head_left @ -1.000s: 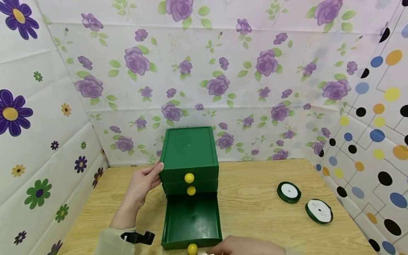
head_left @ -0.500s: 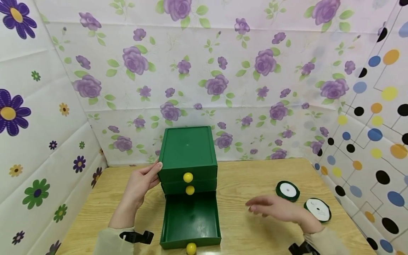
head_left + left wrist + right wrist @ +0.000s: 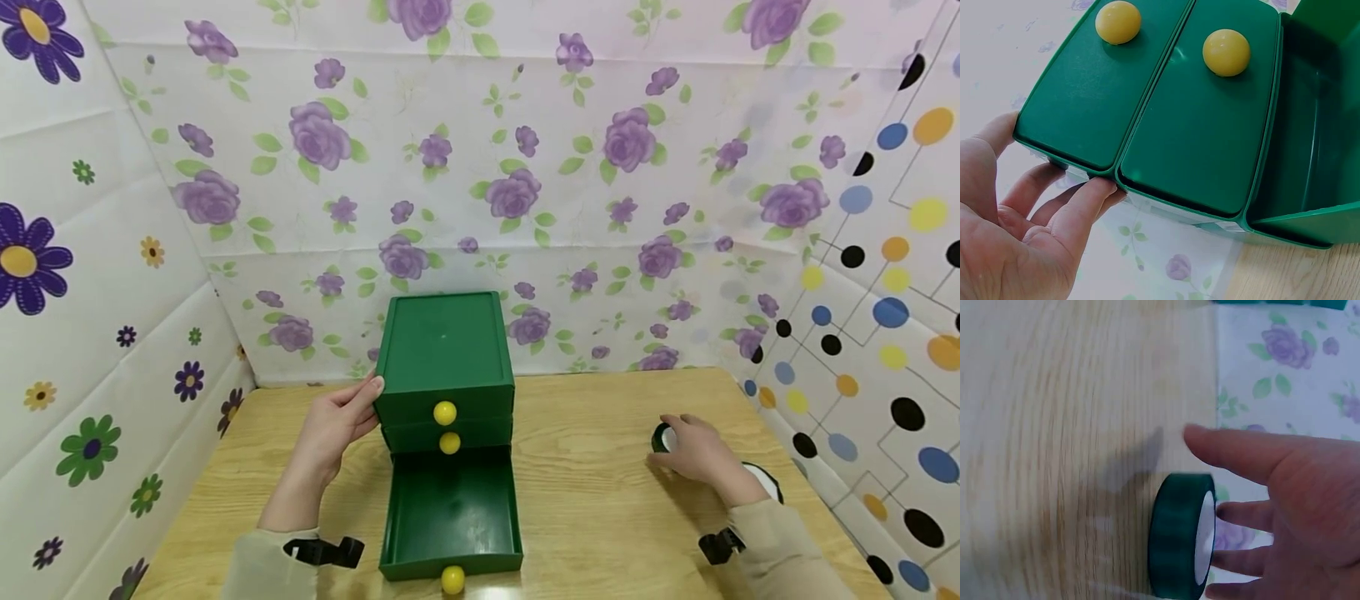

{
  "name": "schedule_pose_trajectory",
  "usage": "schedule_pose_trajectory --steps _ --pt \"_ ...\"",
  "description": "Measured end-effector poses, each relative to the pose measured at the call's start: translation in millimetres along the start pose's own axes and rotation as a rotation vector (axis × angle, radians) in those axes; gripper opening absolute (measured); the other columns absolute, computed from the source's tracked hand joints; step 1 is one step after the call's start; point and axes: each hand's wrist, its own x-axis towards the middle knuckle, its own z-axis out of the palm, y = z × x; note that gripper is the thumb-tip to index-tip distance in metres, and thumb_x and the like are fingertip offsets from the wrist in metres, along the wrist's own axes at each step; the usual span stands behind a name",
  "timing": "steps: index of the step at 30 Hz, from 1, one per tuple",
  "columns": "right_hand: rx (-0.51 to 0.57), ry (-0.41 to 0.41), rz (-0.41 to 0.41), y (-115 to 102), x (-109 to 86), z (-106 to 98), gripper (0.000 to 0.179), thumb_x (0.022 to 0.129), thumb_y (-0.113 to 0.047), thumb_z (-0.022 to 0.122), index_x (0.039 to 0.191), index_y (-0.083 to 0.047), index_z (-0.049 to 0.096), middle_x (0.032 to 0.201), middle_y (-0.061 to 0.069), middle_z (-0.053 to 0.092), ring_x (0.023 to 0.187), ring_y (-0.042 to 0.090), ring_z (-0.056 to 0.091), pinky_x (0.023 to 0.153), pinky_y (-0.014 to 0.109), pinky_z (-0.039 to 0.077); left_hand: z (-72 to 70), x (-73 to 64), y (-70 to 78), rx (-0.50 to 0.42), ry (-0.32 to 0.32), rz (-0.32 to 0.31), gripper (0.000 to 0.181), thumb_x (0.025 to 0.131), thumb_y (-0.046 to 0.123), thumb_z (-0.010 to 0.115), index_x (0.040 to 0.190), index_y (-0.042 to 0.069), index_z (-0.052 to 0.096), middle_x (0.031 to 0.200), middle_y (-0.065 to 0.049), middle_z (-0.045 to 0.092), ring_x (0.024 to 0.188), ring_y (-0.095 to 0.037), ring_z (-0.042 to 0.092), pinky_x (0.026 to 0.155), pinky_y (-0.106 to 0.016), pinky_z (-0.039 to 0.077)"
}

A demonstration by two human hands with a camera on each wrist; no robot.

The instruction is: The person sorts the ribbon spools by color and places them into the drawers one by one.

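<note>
A green drawer cabinet (image 3: 447, 342) with yellow round knobs stands on the table, its bottom drawer (image 3: 453, 567) pulled out. My left hand (image 3: 333, 433) rests at the cabinet's left upper corner. In the left wrist view its thumb lies at the top edge and its fingertips (image 3: 1099, 187) press the side wall. Far to the right, my right hand (image 3: 693, 450) reaches over a roll of dark green ribbon (image 3: 662, 437). The right wrist view shows the ribbon roll (image 3: 1179, 537) between the spread thumb and the other fingers, with the thumb apart from it.
A second ribbon roll (image 3: 767, 482) lies behind the right wrist, partly covered by it. Wood-grain table (image 3: 585, 500) extends between the cabinet and the rolls. A flowered cloth wall (image 3: 465, 167) stands close behind, with patterned cloth on both sides.
My right hand has left the bottom drawer's front and moved right and away to the farther ribbon roll. The left hand stays at the cabinet; the drawer keeps its place.
</note>
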Motion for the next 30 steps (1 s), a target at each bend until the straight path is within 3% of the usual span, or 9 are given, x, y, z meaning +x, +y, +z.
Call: schedule_pose_trajectory --steps 4,9,17,30 --pt "-0.011 -0.063 0.052 5.8 2.1 -2.0 0.091 0.083 -0.042 0.08 0.146 0.01 0.039 0.136 0.047 0.038 0.12 0.064 0.04 0.09 0.071 0.043 0.4 0.3 0.8 -0.001 -0.001 0.0 0.079 0.089 0.053 0.07 0.146 0.003 0.048 0.153 -0.006 0.042 0.127 -0.028 0.054 0.095 -0.035 0.053" --pt "-0.014 -0.063 0.064 7.3 7.1 -4.7 0.082 0.082 -0.031 0.082 0.143 0.01 0.044 0.129 0.041 0.048 0.113 0.059 0.049 0.087 0.067 0.047 0.5 1.2 0.8 -0.002 0.001 -0.002 0.08 0.089 0.053 0.07 0.146 0.002 0.048 0.153 -0.005 0.042 0.127 -0.028 0.054 0.094 -0.034 0.053" --pt "0.032 -0.075 0.085 6.5 11.2 -8.1 0.087 0.075 -0.039 0.088 0.141 0.004 0.051 0.131 0.033 0.054 0.113 0.052 0.055 0.083 0.061 0.051 -0.6 -0.3 2.4 0.0 0.007 0.006 0.077 0.09 0.052 0.07 0.145 0.002 0.049 0.153 -0.005 0.042 0.127 -0.028 0.054 0.094 -0.035 0.053" --pt "0.044 -0.079 0.123 7.2 6.0 -13.3 0.092 0.071 -0.044 0.09 0.143 -0.002 0.053 0.135 0.031 0.053 0.113 0.053 0.054 0.08 0.063 0.05 3.1 -1.8 1.9 -0.007 0.005 0.011 0.077 0.089 0.053 0.07 0.145 0.004 0.05 0.153 -0.003 0.043 0.127 -0.027 0.054 0.095 -0.035 0.052"
